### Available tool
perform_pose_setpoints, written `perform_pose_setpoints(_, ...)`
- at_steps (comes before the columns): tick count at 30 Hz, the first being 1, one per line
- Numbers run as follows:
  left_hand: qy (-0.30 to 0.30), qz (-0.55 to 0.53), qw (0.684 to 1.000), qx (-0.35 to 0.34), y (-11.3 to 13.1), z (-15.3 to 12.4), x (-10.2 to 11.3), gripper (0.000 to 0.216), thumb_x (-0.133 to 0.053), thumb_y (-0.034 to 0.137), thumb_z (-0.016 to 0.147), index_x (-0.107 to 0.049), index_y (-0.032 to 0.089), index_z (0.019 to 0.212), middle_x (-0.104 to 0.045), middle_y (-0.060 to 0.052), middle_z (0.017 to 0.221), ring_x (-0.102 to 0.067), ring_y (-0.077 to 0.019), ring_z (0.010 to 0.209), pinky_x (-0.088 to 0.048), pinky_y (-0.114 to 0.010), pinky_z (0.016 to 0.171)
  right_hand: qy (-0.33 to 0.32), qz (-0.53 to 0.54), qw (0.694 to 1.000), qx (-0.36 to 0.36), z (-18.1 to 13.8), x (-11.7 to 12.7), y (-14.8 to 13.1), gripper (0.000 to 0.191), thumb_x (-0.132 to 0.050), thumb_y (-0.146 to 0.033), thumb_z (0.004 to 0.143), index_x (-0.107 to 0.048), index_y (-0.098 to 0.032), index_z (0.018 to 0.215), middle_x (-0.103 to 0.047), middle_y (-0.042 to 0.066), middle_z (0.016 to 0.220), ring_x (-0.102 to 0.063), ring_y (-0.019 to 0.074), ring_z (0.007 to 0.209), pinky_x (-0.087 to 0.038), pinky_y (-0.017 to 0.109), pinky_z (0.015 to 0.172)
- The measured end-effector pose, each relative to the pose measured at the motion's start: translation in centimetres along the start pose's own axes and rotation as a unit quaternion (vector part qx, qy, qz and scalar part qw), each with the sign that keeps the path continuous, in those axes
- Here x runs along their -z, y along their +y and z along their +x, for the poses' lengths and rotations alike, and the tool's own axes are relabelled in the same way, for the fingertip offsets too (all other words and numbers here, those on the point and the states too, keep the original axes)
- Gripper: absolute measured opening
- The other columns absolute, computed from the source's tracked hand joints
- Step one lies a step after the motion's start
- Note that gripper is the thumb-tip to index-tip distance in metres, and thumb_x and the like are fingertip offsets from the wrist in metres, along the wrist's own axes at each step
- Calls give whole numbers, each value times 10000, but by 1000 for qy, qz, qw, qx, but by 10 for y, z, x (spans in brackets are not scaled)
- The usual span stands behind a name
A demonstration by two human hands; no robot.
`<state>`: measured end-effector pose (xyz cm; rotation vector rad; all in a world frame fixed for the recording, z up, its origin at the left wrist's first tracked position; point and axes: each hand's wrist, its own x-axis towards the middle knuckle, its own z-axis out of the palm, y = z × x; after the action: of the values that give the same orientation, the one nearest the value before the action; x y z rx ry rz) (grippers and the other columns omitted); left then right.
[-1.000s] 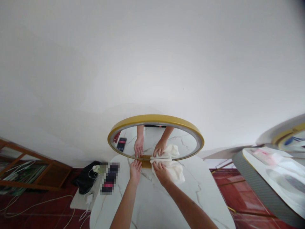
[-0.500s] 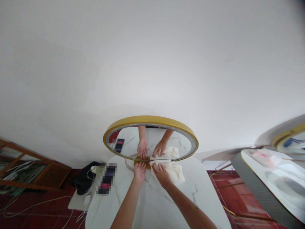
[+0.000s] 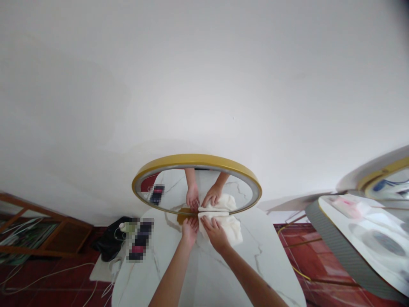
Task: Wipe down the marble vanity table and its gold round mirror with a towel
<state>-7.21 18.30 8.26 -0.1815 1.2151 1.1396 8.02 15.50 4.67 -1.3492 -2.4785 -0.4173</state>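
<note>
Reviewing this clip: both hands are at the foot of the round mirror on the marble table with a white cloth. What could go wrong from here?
The mirror stands upright on a small gold base; pressure from the left hand or right hand low on the glass might tip it toward the wall.

The cloth lies bunched against the frame, so it could snag on the rim.

The table looks smooth, so the base might slide.

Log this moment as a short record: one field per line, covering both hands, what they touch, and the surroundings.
left hand: left hand flat, fingers spread, at the foot of the mirror
right hand: right hand pressed on the white cloth
cloth: bunched against the lower edge of the mirror
mirror: round, gold frame, standing on the marble table, reflecting both hands
table: white with grey veins
floor left: black bag and white cables on red tiles
</note>
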Motion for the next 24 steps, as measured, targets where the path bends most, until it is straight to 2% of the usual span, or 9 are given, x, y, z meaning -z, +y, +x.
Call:
perform_pose_setpoints(4,-19,-2,1000,4,-7,-1,-8,340,-306,360,890,-556,186,1042,-606,-101,1083,-585,-200,1010,-449,-323,816,-6,4,1000,-7,1,0,9,573,-437,-41,789,-442,-244,1324,-502,63,1310,-517,230,1042,-454,377,851)
perform_pose_setpoints(8,-19,-4,1000,5,-10,-3,-11,344,-313,351,888,-541,190,1089,-577,-107,1150,-580,-190,1029,-443,-309,829,-14,1,999,-37,-14,3,20,586,-432,-36,773,-439,-224,1329,-553,87,1239,-545,232,986,-479,388,802)
perform_pose_setpoints(14,-18,-5,1000,16,-20,-5,-12,352,-319,361,891,-535,164,1086,-590,-109,1121,-592,-191,997,-443,-306,812,-22,-1,999,-50,-16,14,23,648,-426,-56,780,-337,-254,1391,-423,60,1387,-496,253,1092,-471,403,843)
perform_pose_setpoints(20,-47,-4,999,21,-36,-4,-24,336,-329,360,888,-556,164,1040,-603,-104,1114,-607,-182,957,-445,-298,794,-34,-9,996,-79,-23,15,32,627,-430,-31,746,-440,-256,1331,-499,62,1321,-532,254,1030,-492,383,782)
perform_pose_setpoints(24,-48,-3,999,19,-41,-2,-29,334,-342,368,884,-548,174,1060,-603,-99,1110,-608,-183,947,-446,-300,781,-32,-11,993,-110,-34,26,34,675,-433,-49,750,-350,-254,1388,-421,68,1392,-511,274,1078,-479,406,819)
